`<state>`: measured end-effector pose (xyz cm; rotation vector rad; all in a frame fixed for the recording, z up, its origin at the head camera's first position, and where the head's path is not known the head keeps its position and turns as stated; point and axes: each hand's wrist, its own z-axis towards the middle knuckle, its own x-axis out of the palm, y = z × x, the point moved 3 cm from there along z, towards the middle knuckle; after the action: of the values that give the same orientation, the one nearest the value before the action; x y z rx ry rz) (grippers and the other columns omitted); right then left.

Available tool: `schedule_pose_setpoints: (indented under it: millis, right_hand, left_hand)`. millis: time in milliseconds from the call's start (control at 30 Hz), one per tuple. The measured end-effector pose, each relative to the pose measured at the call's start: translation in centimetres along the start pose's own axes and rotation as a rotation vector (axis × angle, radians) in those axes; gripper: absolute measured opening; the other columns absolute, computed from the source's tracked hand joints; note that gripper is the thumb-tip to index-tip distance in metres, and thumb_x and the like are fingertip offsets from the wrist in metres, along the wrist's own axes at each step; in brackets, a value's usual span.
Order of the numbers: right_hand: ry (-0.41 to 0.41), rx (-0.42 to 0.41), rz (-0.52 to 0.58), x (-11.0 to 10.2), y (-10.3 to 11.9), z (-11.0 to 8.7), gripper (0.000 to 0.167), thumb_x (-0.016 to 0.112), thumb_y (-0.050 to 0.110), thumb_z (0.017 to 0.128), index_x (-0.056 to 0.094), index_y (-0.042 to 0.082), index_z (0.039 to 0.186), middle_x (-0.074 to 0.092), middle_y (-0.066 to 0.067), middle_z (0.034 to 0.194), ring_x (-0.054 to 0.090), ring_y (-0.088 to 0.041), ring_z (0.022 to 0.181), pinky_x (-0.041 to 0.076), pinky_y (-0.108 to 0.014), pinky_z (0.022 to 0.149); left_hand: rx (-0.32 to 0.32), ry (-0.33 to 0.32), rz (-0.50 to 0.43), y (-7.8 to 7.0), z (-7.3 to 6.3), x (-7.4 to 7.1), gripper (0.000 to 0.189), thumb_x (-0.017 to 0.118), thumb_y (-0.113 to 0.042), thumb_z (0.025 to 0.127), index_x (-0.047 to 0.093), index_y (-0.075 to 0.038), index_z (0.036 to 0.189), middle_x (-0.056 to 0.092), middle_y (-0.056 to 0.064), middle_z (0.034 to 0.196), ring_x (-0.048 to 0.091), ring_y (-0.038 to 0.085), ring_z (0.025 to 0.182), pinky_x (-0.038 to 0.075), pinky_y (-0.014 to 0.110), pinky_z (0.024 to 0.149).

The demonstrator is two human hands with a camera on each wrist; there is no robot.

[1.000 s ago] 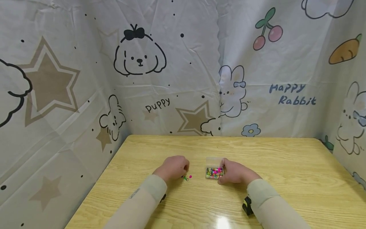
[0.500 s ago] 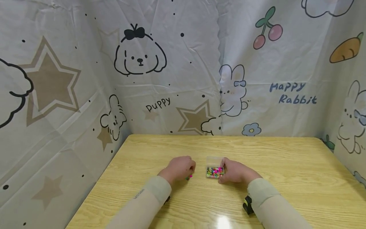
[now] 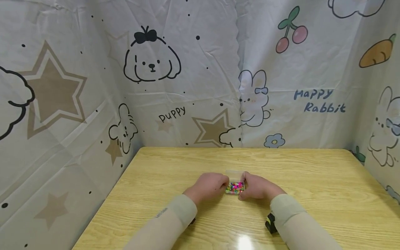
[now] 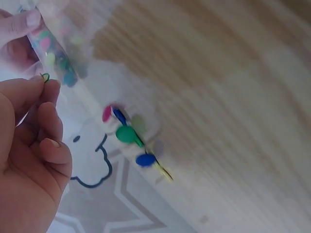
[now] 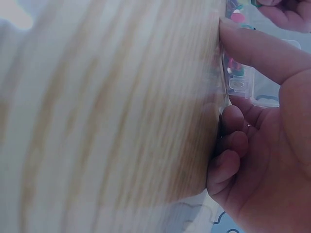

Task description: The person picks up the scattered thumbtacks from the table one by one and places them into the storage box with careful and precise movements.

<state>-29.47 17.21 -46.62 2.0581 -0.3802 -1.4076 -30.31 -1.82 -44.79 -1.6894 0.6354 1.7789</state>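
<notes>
My left hand (image 3: 210,185) is at the left side of a small clear plastic box (image 3: 235,193). In the left wrist view its thumb and forefinger pinch a green paper clip (image 4: 45,77), of which only a wire loop shows. My right hand (image 3: 257,187) grips the box's right side, thumb at the front. The box's clear lid (image 3: 234,175) stands up at the back, and colourful small pieces fill the box. On the table by my left hand lie a pink thumbtack (image 4: 107,114), a green thumbtack (image 4: 125,134), a blue thumbtack (image 4: 146,159) and coloured clips, among them a yellow clip (image 4: 165,174).
All this is on a light wood-grain table (image 3: 156,166). A white cloth (image 3: 187,69) printed with cartoon animals and stars hangs behind the table and along both sides. A bright glare spot (image 3: 244,241) shows near the table's front.
My left hand has moved right, from above the loose pieces to the box's left edge. In the head view it covers those pieces now. My right hand keeps its hold on the box.
</notes>
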Motion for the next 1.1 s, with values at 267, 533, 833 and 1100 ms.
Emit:
schedule_pose_setpoints:
  millis: [267,533,833,1100]
  right_hand:
    - [-0.007,0.004,-0.015,0.1,0.2,0.1,0.051,0.089,0.025,0.078,0.048,0.013,0.106,0.058,-0.005,0.087,0.052,-0.023,0.081,0.042,-0.042,0.080]
    - [-0.006,0.018,-0.053,0.0,0.0,0.2,0.051,0.090,0.027,0.077,0.050,0.014,0.106,0.059,-0.004,0.093,0.053,-0.023,0.083,0.043,-0.042,0.080]
    - [0.001,0.021,-0.023,-0.1,0.0,0.4,0.051,0.090,0.026,0.077,0.050,0.013,0.108,0.060,-0.002,0.098,0.054,-0.021,0.088,0.044,-0.045,0.089]
    - [0.012,0.020,-0.031,0.0,0.0,0.3,0.052,0.089,0.026,0.078,0.049,0.012,0.109,0.060,-0.003,0.100,0.054,-0.021,0.090,0.044,-0.045,0.089]
  left_hand:
    - [-0.004,-0.008,0.055,-0.8,0.5,0.6,0.013,0.067,-0.015,0.098,0.072,-0.023,0.090,0.060,-0.013,0.081,0.051,0.001,0.069,0.047,0.020,0.066]
    - [-0.040,0.002,0.045,-0.5,0.6,0.5,0.016,0.065,-0.013,0.097,0.077,-0.023,0.095,0.066,-0.013,0.088,0.059,0.002,0.078,0.051,0.023,0.072]
    - [-0.113,0.041,0.001,2.5,-1.2,-1.7,0.014,0.062,-0.014,0.099,0.073,-0.022,0.095,0.068,-0.012,0.093,0.061,0.005,0.080,0.052,0.028,0.075]
    - [-0.115,0.150,0.024,3.8,-2.9,-1.0,0.017,0.069,-0.023,0.096,0.064,-0.025,0.080,0.057,-0.014,0.076,0.052,0.007,0.070,0.047,0.029,0.067]
